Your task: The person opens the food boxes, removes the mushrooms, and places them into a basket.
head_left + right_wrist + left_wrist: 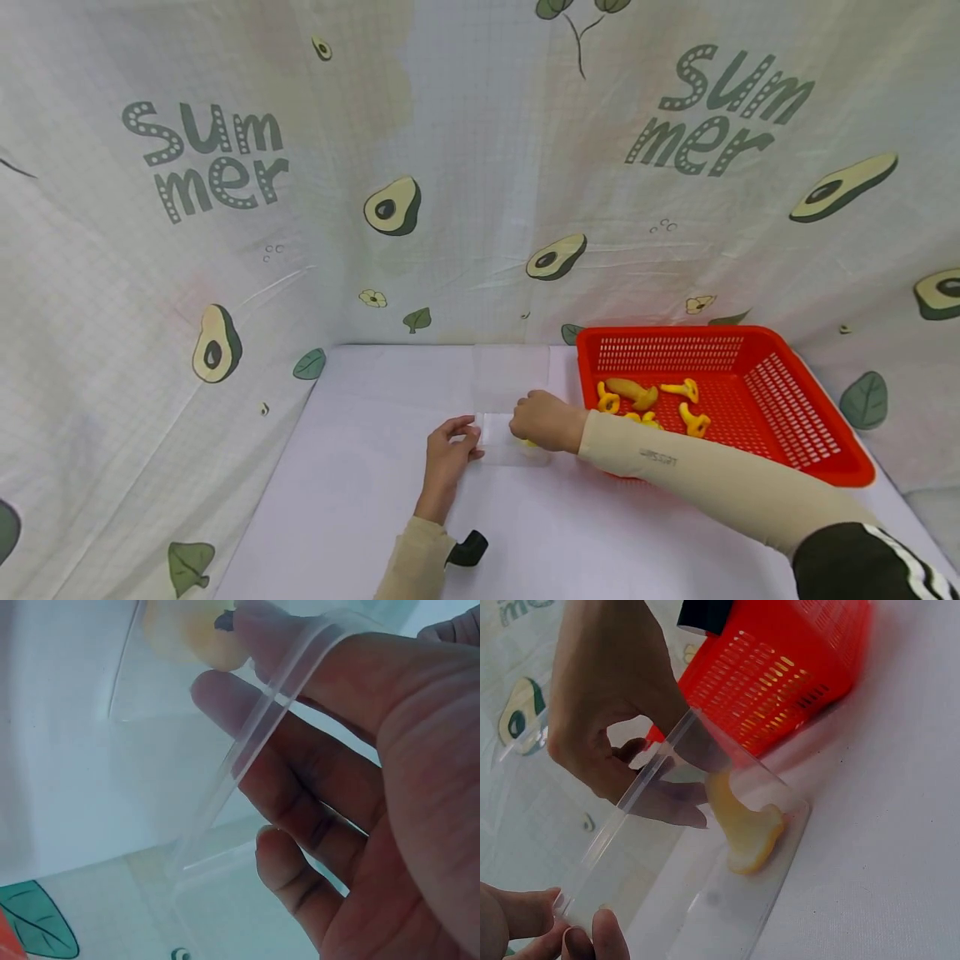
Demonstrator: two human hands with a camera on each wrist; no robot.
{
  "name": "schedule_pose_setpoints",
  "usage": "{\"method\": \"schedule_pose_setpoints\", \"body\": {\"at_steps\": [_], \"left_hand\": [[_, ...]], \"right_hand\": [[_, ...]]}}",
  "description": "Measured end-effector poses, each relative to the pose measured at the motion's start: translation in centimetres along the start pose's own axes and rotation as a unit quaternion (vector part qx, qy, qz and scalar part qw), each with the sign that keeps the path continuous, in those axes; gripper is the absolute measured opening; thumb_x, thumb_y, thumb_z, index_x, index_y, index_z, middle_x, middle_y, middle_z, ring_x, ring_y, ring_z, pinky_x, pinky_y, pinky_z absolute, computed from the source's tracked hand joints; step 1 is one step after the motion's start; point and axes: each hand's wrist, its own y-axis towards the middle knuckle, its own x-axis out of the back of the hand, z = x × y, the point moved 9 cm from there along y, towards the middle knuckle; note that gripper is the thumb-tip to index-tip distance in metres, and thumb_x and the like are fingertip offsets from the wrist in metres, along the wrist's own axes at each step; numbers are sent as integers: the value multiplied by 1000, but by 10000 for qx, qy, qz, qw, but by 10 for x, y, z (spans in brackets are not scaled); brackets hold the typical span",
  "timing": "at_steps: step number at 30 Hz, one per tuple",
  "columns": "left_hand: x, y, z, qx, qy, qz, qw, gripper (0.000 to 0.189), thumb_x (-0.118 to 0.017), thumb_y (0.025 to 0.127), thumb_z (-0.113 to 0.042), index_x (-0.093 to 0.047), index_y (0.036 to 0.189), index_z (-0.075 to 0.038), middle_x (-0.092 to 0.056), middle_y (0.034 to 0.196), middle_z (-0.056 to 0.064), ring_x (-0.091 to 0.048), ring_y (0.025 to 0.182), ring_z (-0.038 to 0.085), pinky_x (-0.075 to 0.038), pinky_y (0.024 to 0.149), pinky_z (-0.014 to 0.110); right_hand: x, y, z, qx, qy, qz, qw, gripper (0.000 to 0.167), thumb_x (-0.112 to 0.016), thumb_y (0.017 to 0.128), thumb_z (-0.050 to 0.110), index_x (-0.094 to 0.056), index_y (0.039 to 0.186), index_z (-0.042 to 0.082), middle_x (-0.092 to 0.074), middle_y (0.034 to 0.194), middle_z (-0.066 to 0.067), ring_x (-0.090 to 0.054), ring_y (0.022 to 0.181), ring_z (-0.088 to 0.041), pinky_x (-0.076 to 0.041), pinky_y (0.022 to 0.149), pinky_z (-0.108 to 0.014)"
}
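A clear plastic box (495,457) stands on the table in front of me, its see-through lid (512,371) lying open behind it. My left hand (448,457) pinches the box's left rim between thumb and fingers. Over the opposite end, my right hand (547,421) reaches down past the rim into the box. Its fingertips are at the stem of a yellow mushroom (746,832), which is low in the box near the end wall. In the right wrist view the mushroom (191,634) shows through the plastic between thumb and finger, partly cut off by the frame.
To the right stands a red plastic basket (813,408) with slotted walls, holding several yellow mushrooms (693,421) and a browner one (630,390). My right forearm passes over its near rim. A printed cloth (465,283) hangs behind the white table (352,500).
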Motion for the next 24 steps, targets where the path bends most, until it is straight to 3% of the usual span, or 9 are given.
{"method": "schedule_pose_setpoints", "body": {"at_steps": [8, 14, 20, 24], "left_hand": [[1, 2, 1, -35, -106, -11, 9999, 33, -67, 99, 3, -63, 129, 16, -62, 102, 13, -60, 69, 12, -62, 64, 20], [0, 3, 2, -50, -19, -15, 10000, 33, -67, 98, 4, -63, 129, 16, -62, 101, 14, -60, 67, 10, -62, 64, 20], [0, 3, 3, -64, 8, -10, 10000, 34, -67, 98, 3, -62, 130, 16, -62, 102, 14, -60, 67, 11, -62, 64, 21], [0, 2, 2, -92, 18, -8, 10000, 34, -67, 98, 4, -62, 130, 16, -62, 102, 14, -60, 68, 11, -62, 64, 21]], "right_hand": [[1, 2, -2, -77, -56, -166, 9998, 27, -91, 84, 30, -83, 108, 20, -79, 97, 2, -65, 82, -16, -60, 86, -26], [12, 1, -11, -100, 34, -423, 9991, 13, -88, 88, 21, -83, 100, 21, -77, 91, 4, -59, 80, -15, -57, 82, -26], [33, -12, -21, -5, 353, -1081, 9935, 8, -85, 90, 14, -85, 96, 20, -77, 87, 5, -56, 77, -15, -51, 69, -23], [46, -26, -27, 54, 485, -1530, 9870, 13, -86, 88, 13, -85, 98, 20, -78, 91, 5, -60, 81, -15, -52, 71, -23]]}}
